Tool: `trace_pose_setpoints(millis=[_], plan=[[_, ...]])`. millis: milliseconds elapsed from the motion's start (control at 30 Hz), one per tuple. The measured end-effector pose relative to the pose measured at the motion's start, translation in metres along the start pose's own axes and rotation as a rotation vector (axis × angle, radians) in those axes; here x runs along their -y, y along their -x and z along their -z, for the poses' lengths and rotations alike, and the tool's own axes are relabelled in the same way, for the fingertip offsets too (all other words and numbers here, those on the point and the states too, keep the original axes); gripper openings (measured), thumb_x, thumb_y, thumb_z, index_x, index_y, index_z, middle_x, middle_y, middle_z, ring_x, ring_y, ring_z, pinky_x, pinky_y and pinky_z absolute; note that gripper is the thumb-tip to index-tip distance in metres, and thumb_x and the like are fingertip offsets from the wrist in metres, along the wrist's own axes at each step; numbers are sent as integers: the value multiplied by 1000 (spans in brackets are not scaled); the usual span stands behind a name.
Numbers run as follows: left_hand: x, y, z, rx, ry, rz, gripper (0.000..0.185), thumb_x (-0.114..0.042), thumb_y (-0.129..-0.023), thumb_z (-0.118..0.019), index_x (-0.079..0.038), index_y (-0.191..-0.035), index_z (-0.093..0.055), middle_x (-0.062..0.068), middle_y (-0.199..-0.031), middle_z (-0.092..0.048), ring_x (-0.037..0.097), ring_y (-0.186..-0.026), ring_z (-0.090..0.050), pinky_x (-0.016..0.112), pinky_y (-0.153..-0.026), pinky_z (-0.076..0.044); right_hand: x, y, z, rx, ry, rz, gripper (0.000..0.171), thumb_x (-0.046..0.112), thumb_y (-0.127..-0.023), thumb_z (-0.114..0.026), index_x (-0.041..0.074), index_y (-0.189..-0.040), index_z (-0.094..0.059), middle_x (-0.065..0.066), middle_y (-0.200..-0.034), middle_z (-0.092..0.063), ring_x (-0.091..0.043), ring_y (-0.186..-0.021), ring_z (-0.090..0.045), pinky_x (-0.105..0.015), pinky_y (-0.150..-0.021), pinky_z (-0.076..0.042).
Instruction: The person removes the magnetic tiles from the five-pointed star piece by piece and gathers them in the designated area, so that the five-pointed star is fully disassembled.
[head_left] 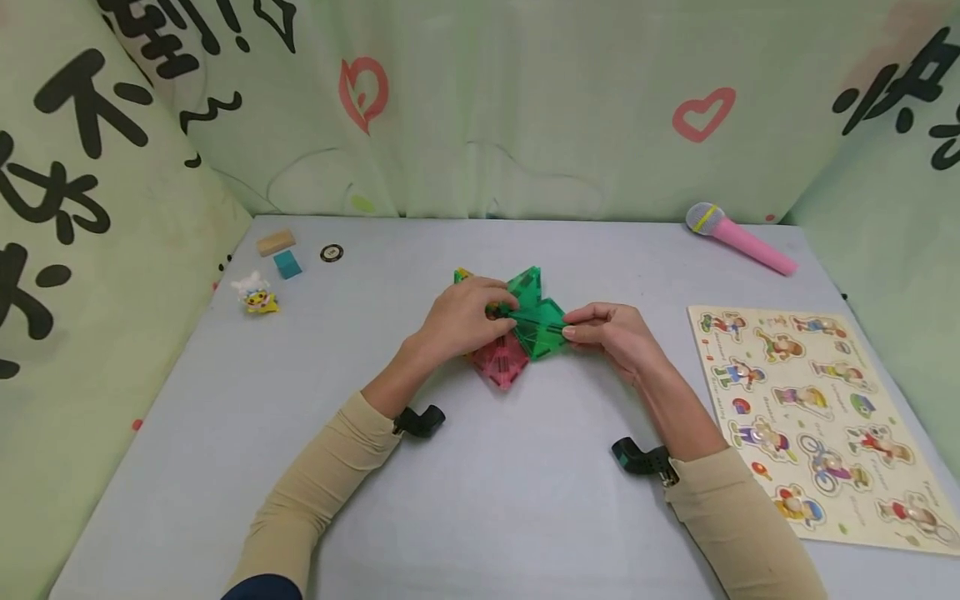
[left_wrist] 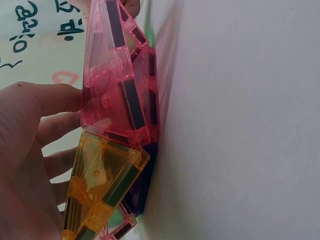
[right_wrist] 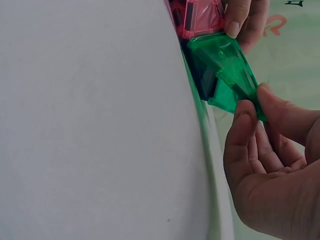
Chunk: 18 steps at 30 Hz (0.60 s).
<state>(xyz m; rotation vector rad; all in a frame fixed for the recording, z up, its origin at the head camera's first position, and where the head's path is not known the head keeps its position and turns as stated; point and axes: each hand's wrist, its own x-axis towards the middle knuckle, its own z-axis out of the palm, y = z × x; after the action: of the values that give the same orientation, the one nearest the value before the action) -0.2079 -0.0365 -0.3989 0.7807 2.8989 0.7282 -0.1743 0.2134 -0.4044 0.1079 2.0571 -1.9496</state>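
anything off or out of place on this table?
Nothing stands out. Both hands, left and right, hold a cluster of magnetic tiles at mid-table. The pink toy microphone lies on its side, the puzzle board lies flat with its pieces seated, and small toys sit far left.

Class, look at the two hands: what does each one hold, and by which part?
The right hand pinches the green magnetic tile by its right edge. The left hand grips the joined tiles at their left side.

Two hands, left hand and right hand, one toy microphone, one puzzle board, two small blocks, one figurine
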Motion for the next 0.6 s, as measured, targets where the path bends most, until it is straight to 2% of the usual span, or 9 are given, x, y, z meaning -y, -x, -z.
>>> trace_pose_setpoints(millis=[167,367,500,600], plan=[[4,-1,1,5,43,8,25,-37,-93,-68,-26,-114,-74,0,-144,-56,20,-138,-47,44,-112,-41,-1,-3,0,4,-34,21,16,-1,-87,-72,-2,-103,-70,5,-84,-70,-5,-73,-70,-22,-75,-58],[6,-2,2,-7,88,8,22,-35,-91,-71,-20,-106,-77,0,-143,-57,21,-140,-45,45,-116,-36,-2,-5,0,-3,-64,48,13,-5,-86,-71,4,-96,-73,4,-84,-72,-6,-71,-70,-24,-74,-58],[5,-2,2,-5,100,-1,17,-33,-91,-72,-20,-100,-78,-1,-140,-59,20,-139,-47,45,-116,-35,0,-3,5,8,-59,58,17,-5,-86,-70,11,-90,-75,5,-84,-73,-6,-72,-71,-24,-75,-58],[5,-2,2,-2,106,-5,13,-32,-91,-71,-22,-96,-78,-1,-138,-62,20,-136,-49,44,-115,-36,5,-2,14,-1,-79,70,17,-5,-86,-71,11,-90,-75,5,-83,-74,-6,-74,-71,-23,-75,-58]])
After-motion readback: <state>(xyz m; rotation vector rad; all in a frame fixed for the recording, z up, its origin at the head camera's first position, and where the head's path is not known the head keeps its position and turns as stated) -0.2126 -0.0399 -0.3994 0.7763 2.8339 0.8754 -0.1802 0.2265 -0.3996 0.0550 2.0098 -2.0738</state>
